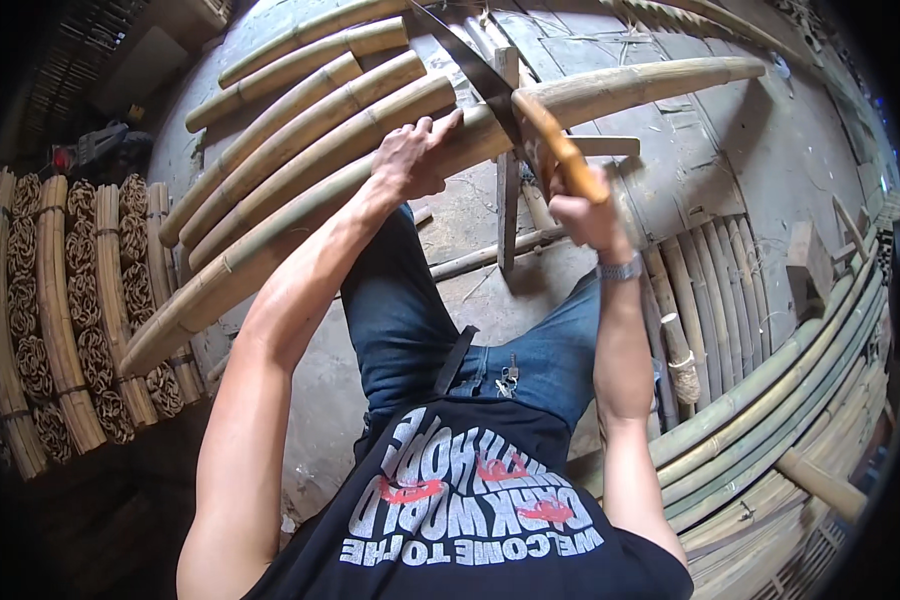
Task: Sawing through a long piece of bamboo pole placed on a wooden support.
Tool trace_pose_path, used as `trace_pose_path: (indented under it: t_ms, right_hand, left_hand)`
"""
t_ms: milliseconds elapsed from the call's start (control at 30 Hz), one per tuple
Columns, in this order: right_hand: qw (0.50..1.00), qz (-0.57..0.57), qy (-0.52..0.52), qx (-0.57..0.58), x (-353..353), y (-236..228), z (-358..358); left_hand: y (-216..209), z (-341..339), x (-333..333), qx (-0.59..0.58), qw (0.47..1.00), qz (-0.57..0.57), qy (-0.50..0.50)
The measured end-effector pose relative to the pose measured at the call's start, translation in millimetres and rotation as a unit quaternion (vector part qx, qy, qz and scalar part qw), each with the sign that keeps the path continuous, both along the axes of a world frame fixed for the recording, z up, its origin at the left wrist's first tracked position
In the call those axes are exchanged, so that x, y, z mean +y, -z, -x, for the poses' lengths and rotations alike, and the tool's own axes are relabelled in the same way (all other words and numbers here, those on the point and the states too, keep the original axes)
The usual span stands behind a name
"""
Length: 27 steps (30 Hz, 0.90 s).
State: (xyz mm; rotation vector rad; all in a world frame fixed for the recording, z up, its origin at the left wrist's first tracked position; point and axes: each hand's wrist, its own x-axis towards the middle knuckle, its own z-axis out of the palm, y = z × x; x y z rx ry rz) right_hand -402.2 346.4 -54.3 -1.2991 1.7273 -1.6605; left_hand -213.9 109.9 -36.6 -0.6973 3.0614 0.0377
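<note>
Since the long bamboo pole (650, 85), lying across a wooden stand (508, 215), could roll, the left hand (410, 160) clasps it, apparently steadying it against the saw (478, 74) whose orange handle (562, 147) the right hand (588, 215) grips.

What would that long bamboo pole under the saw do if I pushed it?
The bamboo pole might roll, since it looks round. It's probably stiff, because it looks woody with joint rings. It could tip, too: one long end juts out past the wooden stand.
</note>
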Motion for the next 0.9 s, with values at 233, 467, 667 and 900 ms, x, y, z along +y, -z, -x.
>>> trace_pose_path:
  t_ms: [233, 467, 667, 900]
  right_hand:
    - [0.989, -0.084, -0.055, -0.109, 119.4, -22.8, -61.4]
    - [0.986, -0.108, -0.017, -0.129, 148.5, -49.7, -72.0]
    - [0.994, -0.103, -0.003, -0.025, 6.7, -30.3, -27.3]
    - [0.985, -0.128, 0.02, -0.11, 186.4, -19.9, -96.8]
  left_hand:
    - [10.1, -10.5, -18.4, 0.035, 0.999, 0.0, 0.012]
    - [-1.1, -7.3, -12.7, 0.008, 1.0, 0.016, 0.002]
    - [-1.4, 6.9, -9.3, -0.005, 1.0, -0.002, -0.014]
    - [16.6, 7.3, -14.1, -0.007, 0.995, 0.008, -0.097]
